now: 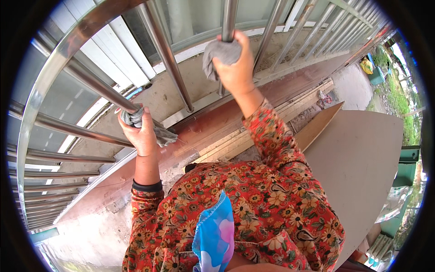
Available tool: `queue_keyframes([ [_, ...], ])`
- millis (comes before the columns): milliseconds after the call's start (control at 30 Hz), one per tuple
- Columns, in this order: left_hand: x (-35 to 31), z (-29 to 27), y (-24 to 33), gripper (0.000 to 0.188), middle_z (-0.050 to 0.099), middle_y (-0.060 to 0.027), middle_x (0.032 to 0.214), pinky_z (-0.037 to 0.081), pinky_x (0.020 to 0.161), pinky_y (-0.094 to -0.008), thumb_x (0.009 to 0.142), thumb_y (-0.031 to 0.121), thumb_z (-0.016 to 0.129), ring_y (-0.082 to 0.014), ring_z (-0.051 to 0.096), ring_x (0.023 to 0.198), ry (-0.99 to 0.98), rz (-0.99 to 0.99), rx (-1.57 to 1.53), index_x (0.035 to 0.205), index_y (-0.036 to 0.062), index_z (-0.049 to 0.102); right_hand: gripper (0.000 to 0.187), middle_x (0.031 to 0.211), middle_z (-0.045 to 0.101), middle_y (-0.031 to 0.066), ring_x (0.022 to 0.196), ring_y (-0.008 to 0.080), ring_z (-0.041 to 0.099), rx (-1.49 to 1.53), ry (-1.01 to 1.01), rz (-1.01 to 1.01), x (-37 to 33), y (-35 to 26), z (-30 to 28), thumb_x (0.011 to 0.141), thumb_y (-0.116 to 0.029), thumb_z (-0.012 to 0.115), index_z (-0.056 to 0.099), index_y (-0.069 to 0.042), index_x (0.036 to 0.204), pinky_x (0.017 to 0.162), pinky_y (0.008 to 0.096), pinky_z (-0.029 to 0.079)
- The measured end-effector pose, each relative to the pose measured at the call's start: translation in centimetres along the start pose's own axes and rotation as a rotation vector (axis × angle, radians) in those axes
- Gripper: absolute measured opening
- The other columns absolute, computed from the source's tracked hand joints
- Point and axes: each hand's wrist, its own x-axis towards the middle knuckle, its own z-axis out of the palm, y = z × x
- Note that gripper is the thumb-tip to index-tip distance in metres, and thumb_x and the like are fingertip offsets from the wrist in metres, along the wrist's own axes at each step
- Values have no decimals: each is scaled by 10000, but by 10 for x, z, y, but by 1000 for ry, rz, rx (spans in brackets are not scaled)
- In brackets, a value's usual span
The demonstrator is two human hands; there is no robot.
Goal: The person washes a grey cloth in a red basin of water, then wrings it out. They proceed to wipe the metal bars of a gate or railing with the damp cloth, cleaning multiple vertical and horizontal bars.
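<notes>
My left hand is wrapped round a metal bar near its lower end. A grey cloth is bunched between that palm and the bar, with a loose end hanging past my wrist. Farther up and to the right, my right hand grips another upright bar. A second grey cloth is pressed against this bar under my fingers and covers part of it. Both bars belong to a shiny metal railing. The sides of the bars behind the cloths are hidden.
The railing's curved top rail sweeps along the left. Behind the bars lie a concrete ledge and window frames. Below are a reddish-brown ledge, wooden planks and a large grey board at my right. Green bins stand far right.
</notes>
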Motion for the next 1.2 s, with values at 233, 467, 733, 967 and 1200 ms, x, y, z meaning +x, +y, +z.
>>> queue_keyframes([
  [233,-11,-5,-22,417,615,-64,1028,483,768,-249,842,8,682,-102,566,866,0,2,3,1187,37,451,528,1083,559,206,1003,371,584,-320,-200,63,-96,52,-6,704,-12,719,489,5,1180,861,411,480],
  [467,-38,-15,-53,401,560,-22,915,470,705,-244,804,63,745,-86,530,789,-68,-52,184,1111,30,490,620,1167,591,161,1108,296,580,-100,-135,67,-51,43,-54,668,95,685,517,-36,1250,994,369,442],
  [733,-40,-17,-51,387,569,-23,942,467,753,-254,808,46,731,-94,536,821,-64,-99,155,1112,35,492,525,1099,634,174,1033,388,588,-589,-402,-154,-95,70,-30,697,-114,748,562,-24,1179,964,477,453],
  [967,-39,-14,-56,389,579,-34,945,479,743,-251,809,41,721,-99,556,809,-45,-63,138,1121,19,490,606,1188,615,117,1102,338,565,-235,-305,-22,-101,60,-52,682,-1,731,557,-82,1257,978,432,442],
  [1200,-42,-17,-58,401,586,-50,996,468,822,-271,812,61,726,-120,558,884,-35,-82,154,1135,14,493,530,1256,583,66,1148,285,552,-649,-372,-266,-87,84,-67,690,-43,730,594,-90,1200,965,420,408],
])
